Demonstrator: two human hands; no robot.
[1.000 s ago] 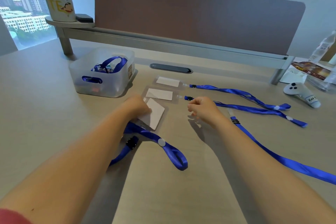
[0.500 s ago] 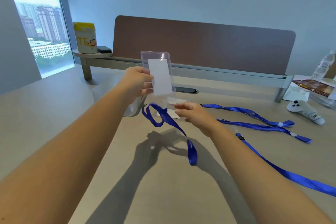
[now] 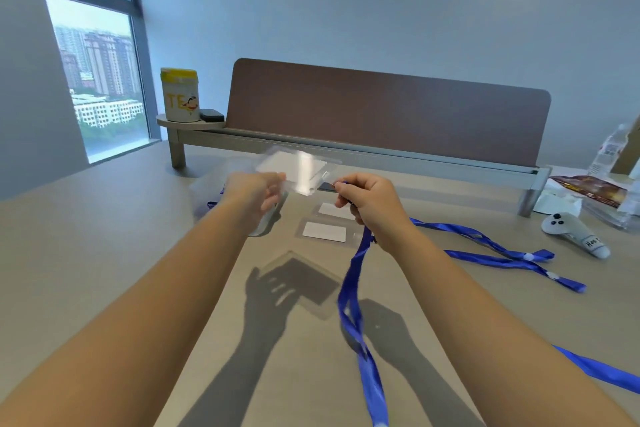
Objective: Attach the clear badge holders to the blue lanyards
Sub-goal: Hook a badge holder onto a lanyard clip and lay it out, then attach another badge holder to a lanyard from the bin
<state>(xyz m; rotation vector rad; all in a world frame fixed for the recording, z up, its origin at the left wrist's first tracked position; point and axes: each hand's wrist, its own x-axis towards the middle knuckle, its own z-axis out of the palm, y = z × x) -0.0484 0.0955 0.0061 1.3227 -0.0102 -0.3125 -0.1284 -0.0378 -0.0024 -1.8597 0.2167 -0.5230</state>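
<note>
My left hand (image 3: 258, 189) holds a clear badge holder (image 3: 298, 170) with a white card inside, raised above the table and blurred. My right hand (image 3: 369, 201) grips the clip end of a blue lanyard (image 3: 356, 291), whose strap hangs down toward the near edge. The holder's edge and the lanyard end are close together between my hands. Two more badge holders (image 3: 323, 230) lie flat on the table beneath my hands. Two other blue lanyards (image 3: 485, 248) stretch away to the right, and another blue strap (image 3: 602, 371) lies at the lower right.
A clear plastic bin (image 3: 207, 194) sits behind my left hand, mostly hidden. A white controller (image 3: 575, 234), a water bottle (image 3: 613, 149) and packets lie at the right. A brown divider panel (image 3: 388, 111) crosses the back, with a yellow-lidded canister (image 3: 180, 95) on its shelf.
My left hand has turned the lifted badge holder from upright to sideways. My right hand has taken up the lanyard's end and raised it beside the holder. The view has tilted upward.
</note>
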